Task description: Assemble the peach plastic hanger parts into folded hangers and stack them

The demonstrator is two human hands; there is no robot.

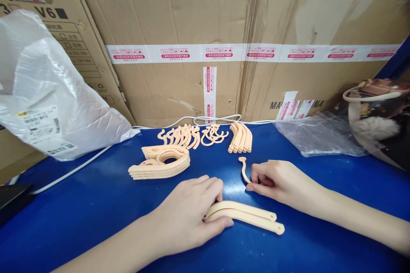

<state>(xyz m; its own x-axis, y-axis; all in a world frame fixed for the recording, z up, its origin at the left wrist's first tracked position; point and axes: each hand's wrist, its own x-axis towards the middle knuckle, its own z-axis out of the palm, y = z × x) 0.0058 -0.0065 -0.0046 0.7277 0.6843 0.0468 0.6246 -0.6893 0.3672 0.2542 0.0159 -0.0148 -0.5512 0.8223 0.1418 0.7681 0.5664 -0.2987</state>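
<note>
Left hand (pixel 200 204) and right hand (pixel 275 179) both gripping

Left fingers clasp two curved cream plastic strips (pixel 246 216) on the glossy blue tabletop (pixel 92 217). Just beyond, right fingers pinch a slender cream plastic hook (pixel 244 168) — farther, stacked looped cream plastic pieces (pixel 169 169), then brown cardboard (pixel 179 17).

Two strips (pixel 251 219) in left hand (pixel 197 202), stacked pieces (pixel 165 172) back left, bundled strips (pixel 244 138) back right; carton (pixel 179 13) rearmost

At twelve o'clock a cardboard carton (pixel 179 13) is banded with red-and-white printed tape (pixel 188 54). A labelled plastic mailer (pixel 67 98) is seen at nine, a white cable (pixel 77 167) at eight; at three, a clear plastic bag (pixel 317 138) is laid beside a dark strapped bag (pixel 397 143).
</note>
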